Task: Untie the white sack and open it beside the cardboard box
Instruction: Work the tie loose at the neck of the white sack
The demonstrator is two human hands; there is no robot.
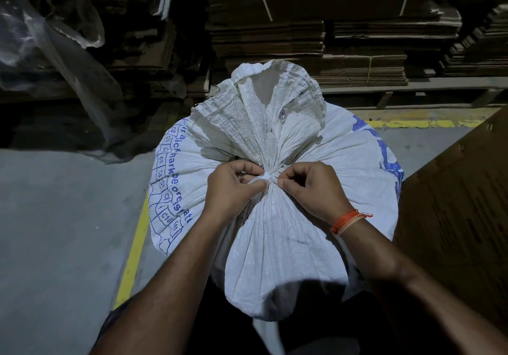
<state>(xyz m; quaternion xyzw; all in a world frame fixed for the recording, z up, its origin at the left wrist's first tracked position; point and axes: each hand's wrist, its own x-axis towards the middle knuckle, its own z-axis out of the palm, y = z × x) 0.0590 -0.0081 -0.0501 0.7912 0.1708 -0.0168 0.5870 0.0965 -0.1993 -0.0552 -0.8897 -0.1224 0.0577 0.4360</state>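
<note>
The white sack (275, 189) stands full on the floor (55, 231), its gathered neck bound tight and the loose mouth fanned out above the binding. The cardboard box (453, 217) stands just beside the sack, on the person's right. At the sack's neck sits the white tie (268, 180), still knotted. Both hands are at it: the left hand (233, 187) pinches a strand of the tie on its own side of the neck, and the right hand (310, 187) pinches the knot from the other side, fingers curled.

The likely trouble is tugging the wrong strand, which would cinch the knot harder. Thin slick strands could also slip from the fingertips. A hard sideways jerk might tip the full sack toward the box.
</note>
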